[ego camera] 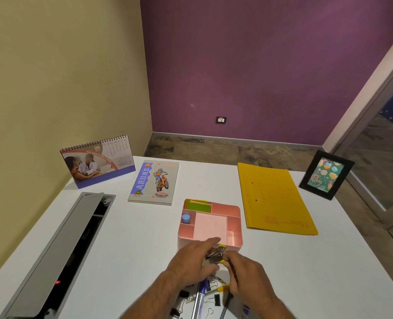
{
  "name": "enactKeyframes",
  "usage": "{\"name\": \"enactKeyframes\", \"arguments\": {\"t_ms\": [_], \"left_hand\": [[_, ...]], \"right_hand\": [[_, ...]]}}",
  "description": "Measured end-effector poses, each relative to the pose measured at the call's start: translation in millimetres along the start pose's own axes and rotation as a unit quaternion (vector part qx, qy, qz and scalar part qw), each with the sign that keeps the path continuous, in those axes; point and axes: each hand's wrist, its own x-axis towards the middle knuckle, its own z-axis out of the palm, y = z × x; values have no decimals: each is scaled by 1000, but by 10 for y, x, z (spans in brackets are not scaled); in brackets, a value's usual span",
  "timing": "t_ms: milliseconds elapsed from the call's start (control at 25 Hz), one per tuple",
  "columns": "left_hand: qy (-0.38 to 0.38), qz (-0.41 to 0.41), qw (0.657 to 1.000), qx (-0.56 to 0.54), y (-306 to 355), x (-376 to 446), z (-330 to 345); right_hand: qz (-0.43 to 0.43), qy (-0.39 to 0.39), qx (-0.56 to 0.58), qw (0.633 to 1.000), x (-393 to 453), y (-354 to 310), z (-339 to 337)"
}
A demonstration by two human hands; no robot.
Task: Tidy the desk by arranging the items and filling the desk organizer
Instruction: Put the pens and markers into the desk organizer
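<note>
A small metal stapler with yellow trim (216, 254) is held between both hands just above the near edge of the pink desk organizer (234, 210). The left hand (192, 259) is curled around the stapler's left side, its fingers reaching toward the organizer's front wall, while the right hand (245, 272) pinches the stapler's right end with bent fingertips. Just beyond the hands, the organizer is seen on the white desk (126, 238); a blue cap-like item (186, 218) sits in its left compartment, green and yellow sticky notes (199, 206) stand in its far-left compartment, and a pale pink pad (210, 224) lies in the middle section. Beneath and behind the hands, toward the person, black binder clips (216, 299), a blue pen (201, 293) and other small items are scattered; their exact kinds cannot all be told. Farther out, to the left of the hands, a notebook with a motorbike cover (154, 183) and a standing desk calendar (97, 161) are placed. To the right of the hands, a yellow file folder (276, 199) lies flat, and a black picture frame (325, 178) stands at the far right corner. An open grey cable tray (59, 249) is set into the desk well left of the hands.
</note>
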Motion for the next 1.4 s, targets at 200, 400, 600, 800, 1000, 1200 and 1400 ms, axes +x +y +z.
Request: {"name": "enactKeyframes", "arguments": {"t_ms": [200,400,600,800,1000,1200,1400], "left_hand": [[52,22,998,-38,-17,27,-288],[159,-43,975,-152,-181,130,-609],[171,-81,975,-115,-369,181,-720],[137,-113,981,-77,-420,215,-548],[134,-106,985,40,-364,282,-503],[91,-146,980,98,-483,313,-485],[41,-150,978,139,-543,295,-428]], "right_hand": [[22,45,73,996,81,-62,-9],[131,-72,-21,989,-52,42,201],[155,-180,-101,966,-111,105,422],[114,-222,-169,954,-47,136,585],[116,-241,-182,946,-5,106,609],[143,-184,-116,965,-62,105,521],[179,-62,35,981,-82,156,322]]}}
